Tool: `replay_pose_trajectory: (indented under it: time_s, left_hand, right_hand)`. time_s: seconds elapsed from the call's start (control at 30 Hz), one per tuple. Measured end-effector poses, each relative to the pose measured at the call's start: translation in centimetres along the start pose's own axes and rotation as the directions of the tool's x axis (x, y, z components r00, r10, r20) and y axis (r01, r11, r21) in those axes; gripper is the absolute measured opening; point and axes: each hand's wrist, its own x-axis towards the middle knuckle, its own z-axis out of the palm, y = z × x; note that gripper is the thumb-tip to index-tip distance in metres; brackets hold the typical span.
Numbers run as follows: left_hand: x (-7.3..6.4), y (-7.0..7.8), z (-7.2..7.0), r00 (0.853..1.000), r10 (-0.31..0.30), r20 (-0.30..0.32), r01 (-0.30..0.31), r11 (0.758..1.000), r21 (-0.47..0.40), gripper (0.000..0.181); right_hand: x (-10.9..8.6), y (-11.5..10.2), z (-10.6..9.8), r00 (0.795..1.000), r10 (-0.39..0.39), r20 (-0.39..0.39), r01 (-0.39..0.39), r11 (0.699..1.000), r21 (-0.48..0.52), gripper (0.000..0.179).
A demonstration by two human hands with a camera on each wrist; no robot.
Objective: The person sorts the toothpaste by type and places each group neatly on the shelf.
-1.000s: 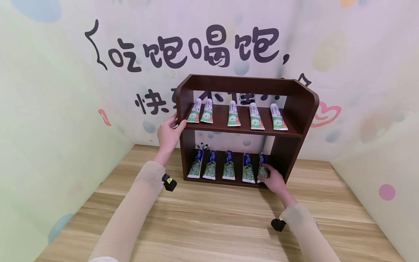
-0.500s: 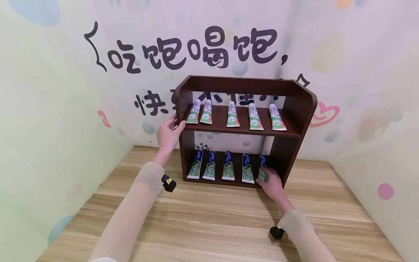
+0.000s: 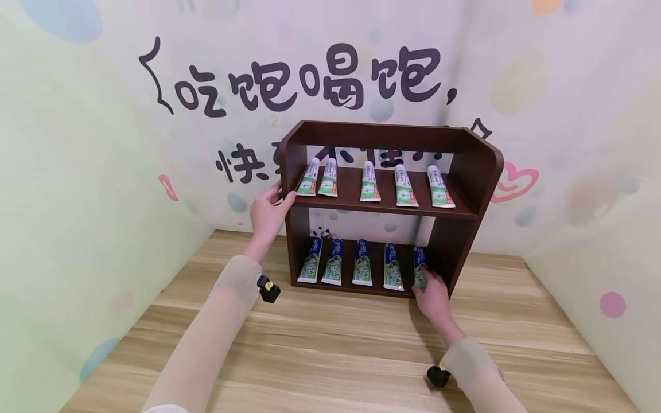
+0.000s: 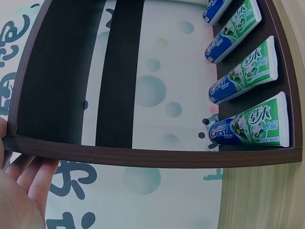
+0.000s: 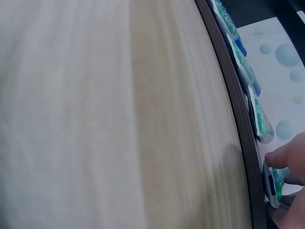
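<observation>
In the head view, a dark brown two-tier shelf [image 3: 477, 183] stands against the wall. My left hand [image 3: 267, 218] grips its left side panel at the upper board, thumb at the front edge and fingers along the outer face. On the lower tier, my right hand [image 3: 434, 298] pinches the bottom end of the rightmost blue-and-green toothpaste tube [image 3: 420, 259], partly covering it. The right wrist view shows thumb and fingers on either side of that tube [image 5: 276, 183]. Several matching tubes, such as a Crest one [image 4: 250, 124], lean in a row to its left.
White-and-green toothpaste tubes [image 3: 369, 182] lean in a row on the upper tier, the two leftmost close together. The shelf rests on a wood-grain table [image 3: 320, 344]. Patterned walls [image 3: 103, 172] with large black lettering enclose the back and sides.
My right hand has shifted slightly right and toward me, and the rightmost lower tube has moved a little right, away from its neighbour. The left hand keeps its grip on the shelf.
</observation>
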Motion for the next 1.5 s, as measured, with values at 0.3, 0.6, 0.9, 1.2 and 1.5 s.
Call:
replay_pose_trajectory:
  time_s: [0.3, 0.6, 0.9, 1.2, 1.5]
  left_hand:
    - [0.2, -0.3, 0.0, 1.0, 0.003, -0.013, -0.002, 1.0, 0.01, 0.048]
    - [0.3, -0.1, 0.3, 1.0, 0.006, -0.003, -0.006, 1.0, -0.006, 0.049]
    - [0.1, -0.2, 0.3, 1.0, 0.012, -0.005, -0.012, 1.0, -0.016, 0.048]
    - [0.1, -0.2, 0.3, 1.0, 0.01, -0.009, -0.01, 1.0, -0.018, 0.047]
    - [0.1, -0.3, 0.3, 1.0, 0.0, -0.011, 0.0, 1.0, -0.002, 0.047]
  right_hand:
    - [0.1, 0.0, -0.1, 1.0, -0.013, 0.007, 0.013, 1.0, 0.021, 0.058]
    - [0.4, 0.8, -0.3, 0.999, -0.011, 0.03, 0.01, 0.999, 0.04, 0.058]
    - [0.3, 1.1, 0.4, 0.997, 0.074, 0.01, -0.074, 0.987, 0.139, 0.061]
    - [-0.1, 1.0, 0.8, 0.996, 0.088, -0.017, -0.084, 0.981, 0.173, 0.06]
    - [0.1, 1.1, 0.7, 0.997, 0.078, -0.002, -0.077, 0.985, 0.154, 0.059]
